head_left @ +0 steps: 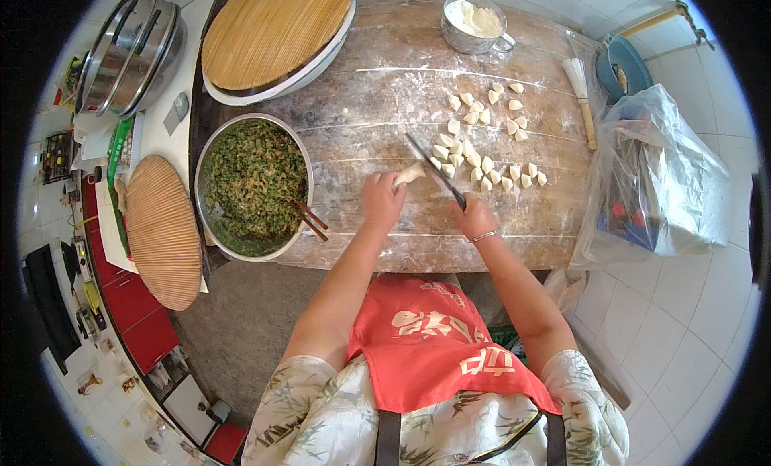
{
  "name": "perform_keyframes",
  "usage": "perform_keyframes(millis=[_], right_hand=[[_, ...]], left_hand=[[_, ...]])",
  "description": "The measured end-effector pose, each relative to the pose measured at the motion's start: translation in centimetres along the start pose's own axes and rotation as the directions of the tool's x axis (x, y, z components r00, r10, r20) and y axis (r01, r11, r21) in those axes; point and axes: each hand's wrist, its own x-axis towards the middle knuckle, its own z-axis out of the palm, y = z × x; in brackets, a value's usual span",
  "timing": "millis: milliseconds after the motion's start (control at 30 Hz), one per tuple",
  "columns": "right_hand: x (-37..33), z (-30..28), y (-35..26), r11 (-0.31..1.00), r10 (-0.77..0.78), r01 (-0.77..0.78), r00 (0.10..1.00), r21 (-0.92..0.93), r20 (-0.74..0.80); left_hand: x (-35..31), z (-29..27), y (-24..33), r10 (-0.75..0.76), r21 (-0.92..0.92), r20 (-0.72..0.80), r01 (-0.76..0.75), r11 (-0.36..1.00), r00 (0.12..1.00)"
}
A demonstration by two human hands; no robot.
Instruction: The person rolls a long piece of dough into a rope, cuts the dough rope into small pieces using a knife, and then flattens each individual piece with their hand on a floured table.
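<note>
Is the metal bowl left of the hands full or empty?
Not empty: a chopped green mixture covers most of the bowl's inside, chopsticks resting in it. Its depth I cannot tell.

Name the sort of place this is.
Probably a kitchen, home or small shop: a flour-dusted wooden worktop, cut dough pieces and a metal bowl of chopped green mixture.

Bright light, faint soft shadows — white wall tiles (673, 333) bow toward the black rim.
</note>
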Motion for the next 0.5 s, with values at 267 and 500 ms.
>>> perform_keyframes(millis=[267, 500], right_hand=[[-2.2, -2.3, -0.9, 0.997, -0.082, 0.081, 0.994, 0.02, 0.071], [1.3, 1.2, -3.2, 0.999, 0.003, -0.001, 0.999, -0.042, 0.041]], left_hand=[[0.2, -0.3, -0.6, 0.007, -0.01, -0.006, -0.007, 1.0, 1.0], [-1.5, -0.8, -0.8, 0.103, 0.093, 0.025, -0.105, 0.99, 0.994]])
